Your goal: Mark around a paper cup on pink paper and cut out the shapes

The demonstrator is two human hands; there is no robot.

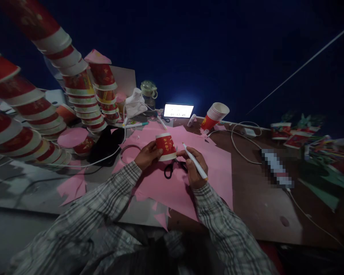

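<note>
My left hand (148,154) is closed around the side of a red paper cup (166,143) with gold print and white bands; the cup is turned bottom up and slightly tilted. In my right hand (197,167) a white marker (195,162) with an orange end is gripped, its tip pointing up and left. The fingertips of that hand come close to the cup's lower edge; whether they touch it I cannot tell. Black-handled scissors (168,171) lie beneath the cup, partly hidden, on a large sheet of pink paper (215,179). A roll of tape (123,154) lies left of my left hand.
Tall stacks of red-and-white cups (83,95) stand at the left. A lit screen (178,110) and a cup stack (213,116) are at the back. White cables (245,160) and a blurred-out device (276,168) lie right. Pink scraps (74,187) lie near the front left.
</note>
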